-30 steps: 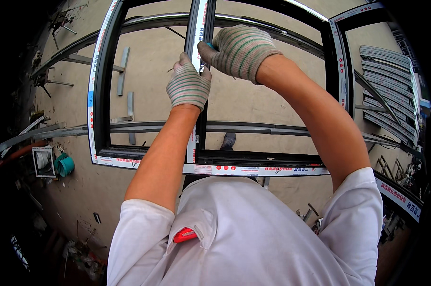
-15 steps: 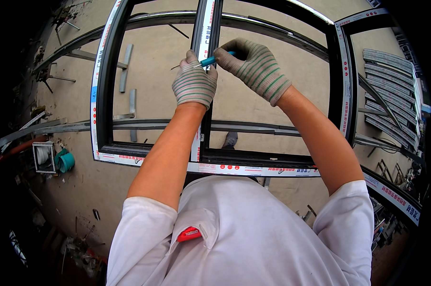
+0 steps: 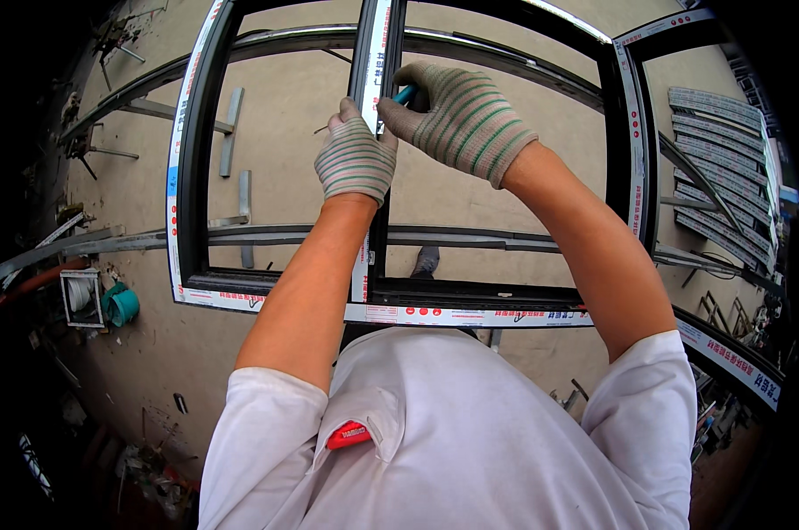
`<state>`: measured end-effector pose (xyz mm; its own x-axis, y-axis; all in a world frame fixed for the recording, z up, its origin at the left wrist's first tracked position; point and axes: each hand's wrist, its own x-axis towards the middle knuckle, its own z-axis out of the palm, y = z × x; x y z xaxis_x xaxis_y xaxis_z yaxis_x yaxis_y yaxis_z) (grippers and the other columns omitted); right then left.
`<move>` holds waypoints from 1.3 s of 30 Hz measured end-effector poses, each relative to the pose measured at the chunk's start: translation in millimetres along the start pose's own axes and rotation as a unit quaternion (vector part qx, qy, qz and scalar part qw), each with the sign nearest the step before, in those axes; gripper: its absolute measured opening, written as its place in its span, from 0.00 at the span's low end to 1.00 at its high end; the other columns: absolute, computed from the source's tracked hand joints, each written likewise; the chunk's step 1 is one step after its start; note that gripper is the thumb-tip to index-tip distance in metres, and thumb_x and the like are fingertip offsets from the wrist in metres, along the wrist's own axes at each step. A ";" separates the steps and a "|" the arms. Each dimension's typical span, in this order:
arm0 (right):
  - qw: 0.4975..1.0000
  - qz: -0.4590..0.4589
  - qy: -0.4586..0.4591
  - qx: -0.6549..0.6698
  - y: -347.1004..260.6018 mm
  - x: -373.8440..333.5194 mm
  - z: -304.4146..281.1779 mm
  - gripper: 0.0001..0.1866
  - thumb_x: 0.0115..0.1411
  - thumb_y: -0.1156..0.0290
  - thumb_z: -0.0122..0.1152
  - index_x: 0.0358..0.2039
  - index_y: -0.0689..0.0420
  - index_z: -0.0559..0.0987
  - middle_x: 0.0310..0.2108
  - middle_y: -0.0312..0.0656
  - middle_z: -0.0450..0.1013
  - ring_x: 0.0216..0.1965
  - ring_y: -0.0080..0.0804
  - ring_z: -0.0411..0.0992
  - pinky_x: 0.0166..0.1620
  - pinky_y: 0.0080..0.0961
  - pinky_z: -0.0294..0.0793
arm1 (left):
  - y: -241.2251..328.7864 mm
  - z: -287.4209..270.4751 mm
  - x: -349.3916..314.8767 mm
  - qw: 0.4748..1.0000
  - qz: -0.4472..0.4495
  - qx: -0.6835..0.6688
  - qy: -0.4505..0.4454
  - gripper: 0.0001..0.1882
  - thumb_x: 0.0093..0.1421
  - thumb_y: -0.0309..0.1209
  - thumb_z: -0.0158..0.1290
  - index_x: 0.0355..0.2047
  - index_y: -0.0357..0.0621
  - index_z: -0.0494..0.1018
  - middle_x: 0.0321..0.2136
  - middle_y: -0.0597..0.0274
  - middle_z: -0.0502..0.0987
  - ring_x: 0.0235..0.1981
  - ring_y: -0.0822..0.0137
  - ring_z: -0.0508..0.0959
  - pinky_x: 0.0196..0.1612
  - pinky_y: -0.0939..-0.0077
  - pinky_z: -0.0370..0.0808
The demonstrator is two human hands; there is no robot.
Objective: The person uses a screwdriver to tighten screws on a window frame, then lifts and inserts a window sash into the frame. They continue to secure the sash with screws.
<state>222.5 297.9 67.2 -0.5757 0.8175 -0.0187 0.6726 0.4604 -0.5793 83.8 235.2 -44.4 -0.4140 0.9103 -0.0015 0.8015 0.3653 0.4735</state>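
Since half a second ago the right hand [image 3: 461,124] has drawn in closer to the central bar [image 3: 382,44], and the teal-handled tool [image 3: 405,94], which then lay across the bar in plain sight, is now mostly covered by that hand. The right fingers [image 3: 400,121] are curled around the tool, only a short piece of it showing above the thumb; its tip is hidden. The left hand [image 3: 357,161] lies over the bar just beside, its fingers [image 3: 349,111] pointing up along the bar's left edge; whether they pinch anything I cannot tell. A thin dark piece [image 3: 321,131] pokes out to their left.

Both hands wear striped knit gloves. The bar divides a black window frame [image 3: 231,283] edged with printed white film, with a blue patch [image 3: 171,181] on its left side. Under the frame run long metal rails [image 3: 470,237], above a beige floor [image 3: 284,177], where a dark shoe [image 3: 426,262] shows. Farther right is a row of film-covered profiles [image 3: 717,168]; to the left, a teal bucket [image 3: 121,306] stands beside a white box-like frame [image 3: 81,299]. A red object [image 3: 348,434] sits in the pocket of the white shirt [image 3: 488,415].
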 end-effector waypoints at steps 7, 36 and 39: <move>0.974 0.041 -0.127 -0.186 -27.2 5.9 -28.9 0.30 0.70 0.41 0.54 0.35 0.56 0.89 0.26 0.47 0.83 0.30 0.43 0.83 0.41 0.37 0.84 | -4.9 5.1 -0.1 1.000 0.010 -0.002 0.018 0.40 0.60 0.43 0.65 0.66 0.36 0.62 0.48 0.41 0.79 0.45 0.45 0.84 0.46 0.49 0.83; 0.946 0.074 -0.094 0.302 13.0 -3.5 -1.0 0.23 0.70 0.52 0.65 0.58 0.53 0.80 0.33 0.36 0.80 0.31 0.20 0.79 0.29 0.18 0.79 | 0.0 -4.4 -2.9 1.000 0.004 0.007 -0.009 0.38 0.62 0.42 0.64 0.65 0.35 0.63 0.51 0.42 0.78 0.46 0.44 0.84 0.47 0.51 0.82; 0.933 0.041 -0.108 0.341 28.2 -6.0 3.8 0.20 0.68 0.56 0.69 0.55 0.53 0.81 0.37 0.37 0.81 0.37 0.21 0.80 0.33 0.18 0.80 | -3.5 0.8 -0.1 1.000 0.006 -0.027 -0.003 0.38 0.61 0.42 0.64 0.64 0.36 0.63 0.50 0.42 0.78 0.46 0.44 0.84 0.47 0.50 0.82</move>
<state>243.1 304.7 47.9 -0.6644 0.7182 -0.2068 0.3093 0.0124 -0.9509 81.5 234.0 -46.7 -0.4019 0.9157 0.0001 0.7818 0.3430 0.5208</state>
